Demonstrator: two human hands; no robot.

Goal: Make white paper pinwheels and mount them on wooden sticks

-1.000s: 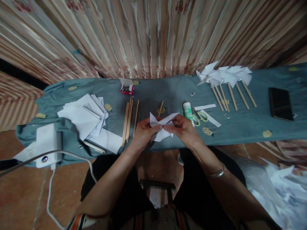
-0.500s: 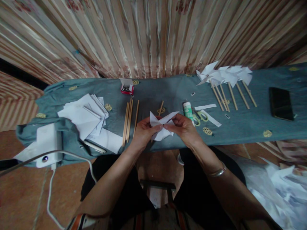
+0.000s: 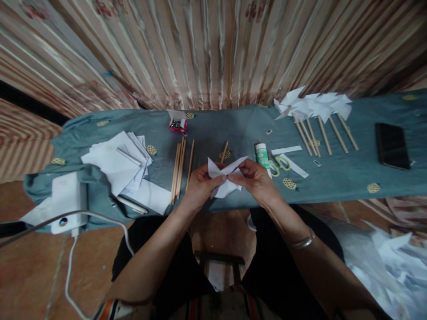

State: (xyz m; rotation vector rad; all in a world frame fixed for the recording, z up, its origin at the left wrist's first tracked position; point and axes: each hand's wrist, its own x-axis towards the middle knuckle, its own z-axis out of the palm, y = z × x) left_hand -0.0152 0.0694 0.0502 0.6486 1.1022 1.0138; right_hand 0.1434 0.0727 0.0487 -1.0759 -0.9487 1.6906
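Both hands pinch a folded white paper pinwheel [image 3: 223,171] at its middle, above the near edge of the table covered in grey-blue cloth [image 3: 333,178]. My left hand [image 3: 199,187] grips it from the left, fingers closed on the paper. My right hand [image 3: 256,180] holds it from the right, thumb and fingers pressed together at the centre. A wooden stick [image 3: 223,151] lies just behind the paper. A green-and-white glue stick [image 3: 261,154] and green-handled scissors [image 3: 277,163] lie to the right of my right hand.
A row of wooden sticks [image 3: 180,167] and a pile of white paper sheets [image 3: 120,162] lie to the left. Finished pinwheels on sticks [image 3: 316,113] and a black phone [image 3: 392,146] sit at the right. A small red box [image 3: 177,123] stands at the back. A white charger with cable [image 3: 66,202] rests at the far left.
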